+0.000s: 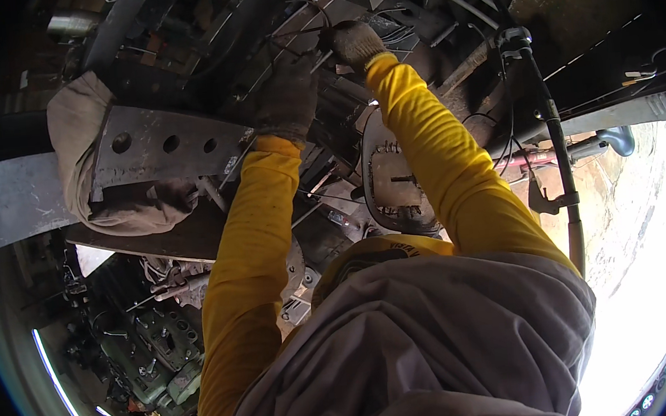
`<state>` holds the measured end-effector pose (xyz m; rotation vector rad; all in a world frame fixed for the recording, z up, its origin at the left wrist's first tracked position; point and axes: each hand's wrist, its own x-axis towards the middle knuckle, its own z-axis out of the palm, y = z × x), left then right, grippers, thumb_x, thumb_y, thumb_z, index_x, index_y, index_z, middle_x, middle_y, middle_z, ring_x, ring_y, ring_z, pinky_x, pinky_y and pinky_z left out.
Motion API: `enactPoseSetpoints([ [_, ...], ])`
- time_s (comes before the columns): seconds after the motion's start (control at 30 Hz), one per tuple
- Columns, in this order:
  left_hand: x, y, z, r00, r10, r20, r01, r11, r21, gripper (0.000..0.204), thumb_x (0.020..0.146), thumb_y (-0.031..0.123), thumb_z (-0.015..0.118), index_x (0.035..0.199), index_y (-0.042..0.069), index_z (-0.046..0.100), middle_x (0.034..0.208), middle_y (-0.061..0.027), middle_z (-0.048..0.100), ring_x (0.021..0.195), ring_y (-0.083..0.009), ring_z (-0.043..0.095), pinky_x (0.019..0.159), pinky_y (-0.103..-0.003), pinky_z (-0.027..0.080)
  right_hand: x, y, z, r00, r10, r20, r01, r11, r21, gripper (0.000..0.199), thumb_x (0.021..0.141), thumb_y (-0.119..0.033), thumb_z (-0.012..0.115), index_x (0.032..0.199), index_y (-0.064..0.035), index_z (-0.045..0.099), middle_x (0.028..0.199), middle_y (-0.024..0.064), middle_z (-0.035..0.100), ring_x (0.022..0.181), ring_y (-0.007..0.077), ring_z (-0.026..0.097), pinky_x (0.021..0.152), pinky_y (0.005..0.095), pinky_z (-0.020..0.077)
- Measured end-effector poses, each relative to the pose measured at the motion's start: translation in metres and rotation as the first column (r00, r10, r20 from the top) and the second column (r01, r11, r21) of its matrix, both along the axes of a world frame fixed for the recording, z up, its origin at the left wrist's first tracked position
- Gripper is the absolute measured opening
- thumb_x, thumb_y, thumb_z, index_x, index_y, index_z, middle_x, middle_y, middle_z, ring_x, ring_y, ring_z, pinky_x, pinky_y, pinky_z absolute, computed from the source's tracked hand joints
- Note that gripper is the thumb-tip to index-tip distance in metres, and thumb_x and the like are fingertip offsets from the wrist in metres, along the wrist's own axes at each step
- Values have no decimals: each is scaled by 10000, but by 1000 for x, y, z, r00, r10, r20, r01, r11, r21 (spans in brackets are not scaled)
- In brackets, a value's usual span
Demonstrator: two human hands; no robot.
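Both my hands wear dark work gloves below yellow sleeves. My right hand (354,43), at the upper middle, is closed, its fingers curled at the end of a light metal rod (321,61). My left hand (287,102) sits lower and to the left, beside the same rod. Shadow on the dark glove hides how its fingers lie. Dark steel pieces and thin black wires (300,32) surround the hands. Just left of my left wrist lies a steel plate (187,138) with three round holes.
Grey-brown cloth (77,142) drapes over the plate's left end. An oval seat-like piece (395,176) with a worn, pale surface is below my right hand. A red bicycle (536,158) and an upright dark pole (553,128) stand right. Green machinery (145,356) fills the lower left.
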<state>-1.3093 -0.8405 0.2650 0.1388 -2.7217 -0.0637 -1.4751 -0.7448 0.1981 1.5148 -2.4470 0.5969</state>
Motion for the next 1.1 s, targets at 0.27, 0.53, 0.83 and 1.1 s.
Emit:
enactPoseSetpoints([
  [0.27,18,-15,20,967,116,228,-107,993,-52,260,926,292,542,1106,111,590,1045,-136,652,983,-316,641,821,-436,532,39,-16,-35,837,57,544,206,889,-409,294,776,-206,692,1048,-107,646,936,111,684,954,317,643,823,405,522],
  [0.53,20,-16,30,912,179,369,-156,983,-92,283,927,324,539,1120,121,581,1031,-132,649,995,-305,637,841,-442,523,17,2,-9,851,83,518,102,942,-319,227,823,-162,619,1040,-95,640,983,135,674,961,323,639,816,408,518],
  [0.83,31,-12,15,949,116,294,-77,987,-140,294,932,320,531,1126,108,593,1015,-117,658,967,-294,641,833,-423,514,11,1,-22,998,48,51,-41,990,-132,287,761,-130,681,1040,-87,624,1016,109,644,988,317,627,859,391,498],
  [1.1,36,-23,36,934,117,337,-87,991,-103,269,937,311,527,1097,109,602,1010,-111,667,951,-292,645,816,-419,517,27,3,-17,985,25,173,19,969,-246,298,773,-175,680,1046,-76,614,1035,157,636,986,370,614,863,420,501],
])
